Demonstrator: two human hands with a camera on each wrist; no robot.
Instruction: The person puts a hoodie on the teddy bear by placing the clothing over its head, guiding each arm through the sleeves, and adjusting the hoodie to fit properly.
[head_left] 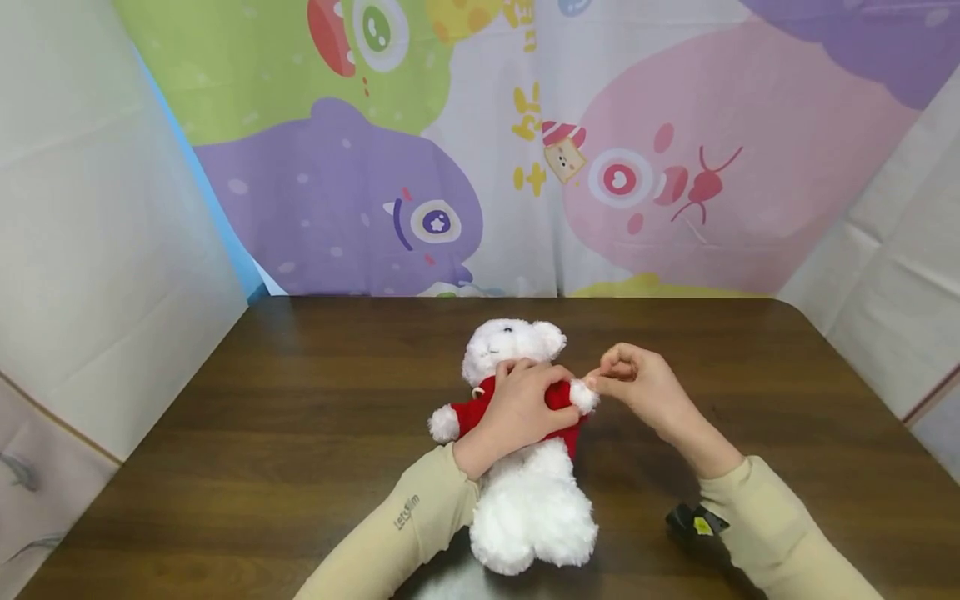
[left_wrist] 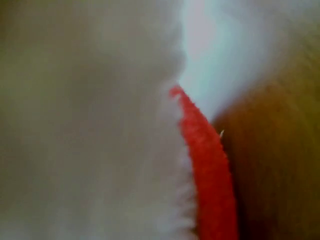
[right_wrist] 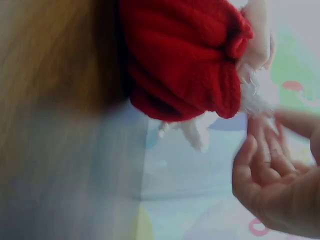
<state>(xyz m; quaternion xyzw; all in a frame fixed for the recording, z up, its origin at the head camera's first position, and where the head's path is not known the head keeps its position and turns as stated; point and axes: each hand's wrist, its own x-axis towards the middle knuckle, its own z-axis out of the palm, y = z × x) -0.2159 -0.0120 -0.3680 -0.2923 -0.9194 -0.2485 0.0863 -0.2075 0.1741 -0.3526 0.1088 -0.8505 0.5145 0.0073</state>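
Observation:
A white plush toy (head_left: 534,504) with a red top lies on its back on the table, its head toward the far side. My left hand (head_left: 528,404) holds it at the chest, with thumb and index finger to either side of the toy's arm. At the tip of that arm's white paw (head_left: 585,397), my right hand (head_left: 641,387) pinches with thumb and fingertips. The right wrist view shows the red top (right_wrist: 185,60) and the right hand's fingers (right_wrist: 265,155) at the fluffy paw. White fur and a red fabric edge (left_wrist: 207,165) fill much of the blurred left wrist view.
The dark wooden table (head_left: 337,358) ends at a cartoon-printed curtain (head_left: 360,200) at the back. A small black object (head_left: 682,522) with a yellow patch is beside the right sleeve. White cloth walls (head_left: 112,192) flank the table.

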